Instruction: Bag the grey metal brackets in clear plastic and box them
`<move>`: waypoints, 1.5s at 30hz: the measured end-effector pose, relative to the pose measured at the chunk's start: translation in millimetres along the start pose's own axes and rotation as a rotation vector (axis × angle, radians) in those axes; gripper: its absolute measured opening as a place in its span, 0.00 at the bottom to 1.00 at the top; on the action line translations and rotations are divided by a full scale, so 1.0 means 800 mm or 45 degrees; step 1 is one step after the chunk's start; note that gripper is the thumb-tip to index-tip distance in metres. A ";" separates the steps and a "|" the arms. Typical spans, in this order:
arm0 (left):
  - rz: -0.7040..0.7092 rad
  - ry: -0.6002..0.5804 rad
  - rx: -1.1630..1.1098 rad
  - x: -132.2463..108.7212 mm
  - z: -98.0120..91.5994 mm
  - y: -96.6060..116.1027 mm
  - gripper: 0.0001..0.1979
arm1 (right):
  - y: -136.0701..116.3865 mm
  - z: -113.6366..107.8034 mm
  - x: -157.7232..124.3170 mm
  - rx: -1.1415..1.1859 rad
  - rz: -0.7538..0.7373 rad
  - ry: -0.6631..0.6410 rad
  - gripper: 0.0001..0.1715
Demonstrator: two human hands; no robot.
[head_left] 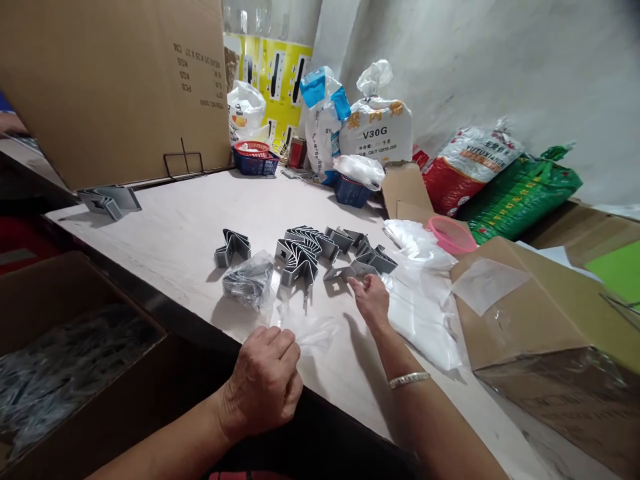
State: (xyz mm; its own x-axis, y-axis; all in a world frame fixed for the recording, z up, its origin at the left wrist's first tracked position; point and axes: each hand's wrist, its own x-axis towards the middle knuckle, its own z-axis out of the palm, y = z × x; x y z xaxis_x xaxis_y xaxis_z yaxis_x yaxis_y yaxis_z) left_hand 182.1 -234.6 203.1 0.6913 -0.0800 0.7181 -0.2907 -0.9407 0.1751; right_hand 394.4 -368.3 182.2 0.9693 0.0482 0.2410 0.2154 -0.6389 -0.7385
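Observation:
My left hand is curled at the table's near edge, its fingers closed on the edge of a clear plastic bag that lies flat on the table. My right hand reaches forward, fingertips pinching a grey metal bracket at the near side of a pile of several folded grey brackets. A sealed clear bag of brackets lies left of the flat bag. One more bracket group stands apart on the left.
A stack of clear bags lies right of my right hand. A cardboard box sits at the right, a pink bowl behind it. A box of bagged parts is at lower left. Sacks, baskets and a large carton line the back.

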 end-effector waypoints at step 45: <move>0.174 -0.514 -0.384 0.040 0.026 0.031 0.11 | 0.029 -0.174 -0.090 0.510 -1.186 -0.660 0.09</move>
State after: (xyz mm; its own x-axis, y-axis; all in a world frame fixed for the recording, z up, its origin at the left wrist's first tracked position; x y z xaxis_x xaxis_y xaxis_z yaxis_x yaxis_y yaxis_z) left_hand 210.5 -267.8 216.1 0.8163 -0.3726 0.4414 -0.5330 -0.7804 0.3270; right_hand 313.1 -493.5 235.2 0.3248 0.7469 0.5802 0.8092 0.0981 -0.5793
